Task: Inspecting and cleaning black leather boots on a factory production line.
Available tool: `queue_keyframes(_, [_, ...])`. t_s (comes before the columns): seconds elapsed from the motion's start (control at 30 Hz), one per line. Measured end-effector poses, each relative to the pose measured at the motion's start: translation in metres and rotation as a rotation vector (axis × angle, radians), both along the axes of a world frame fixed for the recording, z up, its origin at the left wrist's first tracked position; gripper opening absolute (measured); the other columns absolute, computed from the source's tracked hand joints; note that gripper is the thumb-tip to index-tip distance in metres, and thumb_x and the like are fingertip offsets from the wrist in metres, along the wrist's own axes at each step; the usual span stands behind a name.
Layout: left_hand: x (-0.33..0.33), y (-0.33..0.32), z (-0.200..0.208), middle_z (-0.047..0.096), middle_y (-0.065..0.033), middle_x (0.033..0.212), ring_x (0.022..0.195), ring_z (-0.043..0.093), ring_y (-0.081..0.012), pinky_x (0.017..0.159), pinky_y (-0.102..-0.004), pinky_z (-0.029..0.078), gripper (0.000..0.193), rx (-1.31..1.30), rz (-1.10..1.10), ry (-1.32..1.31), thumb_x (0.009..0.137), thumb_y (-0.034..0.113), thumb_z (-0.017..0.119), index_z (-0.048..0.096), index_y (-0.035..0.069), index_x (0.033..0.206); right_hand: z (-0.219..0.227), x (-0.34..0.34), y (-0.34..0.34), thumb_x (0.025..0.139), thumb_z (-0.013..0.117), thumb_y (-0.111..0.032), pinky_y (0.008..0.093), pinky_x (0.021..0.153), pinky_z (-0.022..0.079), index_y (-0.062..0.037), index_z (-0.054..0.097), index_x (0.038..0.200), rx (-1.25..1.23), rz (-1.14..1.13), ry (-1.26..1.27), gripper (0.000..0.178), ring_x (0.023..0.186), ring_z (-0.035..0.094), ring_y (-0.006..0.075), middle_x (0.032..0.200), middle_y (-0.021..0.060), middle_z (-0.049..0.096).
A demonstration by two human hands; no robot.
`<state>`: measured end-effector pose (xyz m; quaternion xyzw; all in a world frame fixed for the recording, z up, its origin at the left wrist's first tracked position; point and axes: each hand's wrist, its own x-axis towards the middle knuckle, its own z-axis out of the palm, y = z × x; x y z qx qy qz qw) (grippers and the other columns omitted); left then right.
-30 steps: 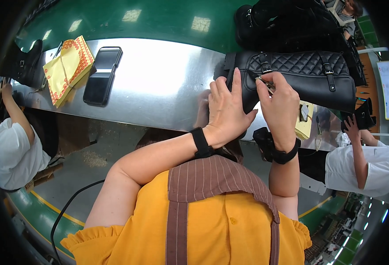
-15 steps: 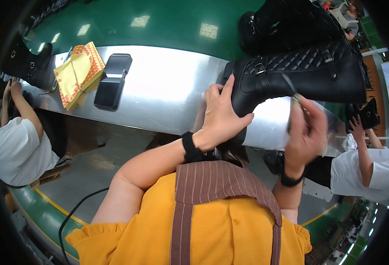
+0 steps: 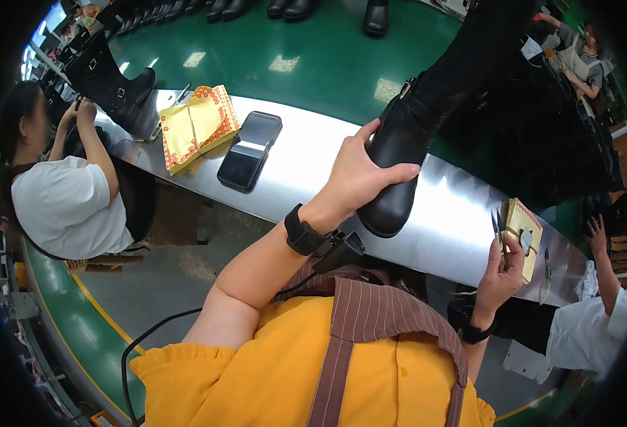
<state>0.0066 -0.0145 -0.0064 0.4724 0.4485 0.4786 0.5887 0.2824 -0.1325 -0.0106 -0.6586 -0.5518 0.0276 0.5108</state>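
Observation:
A tall black boot (image 3: 396,153) with a strap and buckle slants up over the metal table, toe toward me and shaft toward the upper right. My left hand (image 3: 356,171) is closed round its foot, thumb over the front and fingers on the far side. At the table's right part, my right hand (image 3: 500,277) pinches small snips (image 3: 499,231), their two thin pointed blades turned upward. Just beside them lies a tied stack of yellow paper (image 3: 534,245), partly behind the fingers.
On the metal table (image 3: 310,160) lie a dark phone (image 3: 251,151) and a tied yellow bundle with red edging (image 3: 199,129). Another black boot (image 3: 117,89) stands at the far left. A seated person (image 3: 71,196) works at left; another person's hand (image 3: 598,235) shows at right.
The boot, earlier lying sideways with its shaft to the right, is now tilted up with its toe toward me. My right hand has moved from it down to the right, with the snips.

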Motion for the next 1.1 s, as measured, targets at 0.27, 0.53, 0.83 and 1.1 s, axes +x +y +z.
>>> queue_keyframes(0.27, [0.003, 0.017, -0.036, 0.056, -0.0344, 0.119, 0.108, 0.058, -0.0414, 0.095, -0.0420, 0.046, 0.088, 0.302, 0.218, 0.983, 0.077, 0.031, 0.075, 0.034, -0.015, 0.138, -0.035, 0.002, -0.012, 0.088, 0.068, -0.014, 0.0268, 0.049, 0.028, 0.0018, 0.065, 0.102, -0.212, -0.015, -0.122, 0.022, 0.055, 0.035, 0.0088, 0.063, -0.0008, 0.042])
queue_keyframes(0.53, [0.011, 0.000, -0.067, 0.044, -0.0281, 0.136, 0.122, 0.046, -0.0402, 0.103, -0.0441, 0.040, 0.097, 0.431, 0.264, 1.022, 0.070, 0.017, 0.079, 0.025, 0.000, 0.148, -0.067, 0.002, -0.018, 0.087, 0.067, -0.015, 0.0330, 0.051, 0.037, 0.0003, 0.065, 0.102, -0.283, -0.074, -0.114, 0.021, 0.056, 0.046, 0.0176, 0.073, 0.0077, 0.059])
queue_keyframes(0.83, [-0.050, 0.199, -0.022, 0.056, -0.0233, 0.118, 0.110, 0.054, -0.0387, 0.094, -0.0453, 0.046, 0.088, 0.340, 0.531, 1.073, 0.068, 0.021, 0.078, 0.036, -0.005, 0.141, -0.088, 0.009, 0.002, 0.085, 0.068, -0.016, 0.0377, 0.057, 0.039, 0.0002, 0.066, 0.100, -0.179, -0.133, -0.478, 0.022, 0.056, 0.053, 0.0274, 0.077, 0.0104, 0.066])
queue_keyframes(1.1, [-0.039, 0.479, -0.063, 0.045, -0.0247, 0.133, 0.124, 0.044, -0.0409, 0.100, -0.0476, 0.044, 0.092, 0.257, 0.652, 1.182, 0.073, 0.019, 0.080, 0.027, -0.004, 0.145, -0.062, 0.003, 0.013, 0.086, 0.070, -0.030, 0.0429, 0.058, 0.045, -0.0105, 0.066, 0.084, -0.229, -0.172, -0.475, 0.020, 0.058, 0.057, 0.0326, 0.066, 0.0098, 0.061])
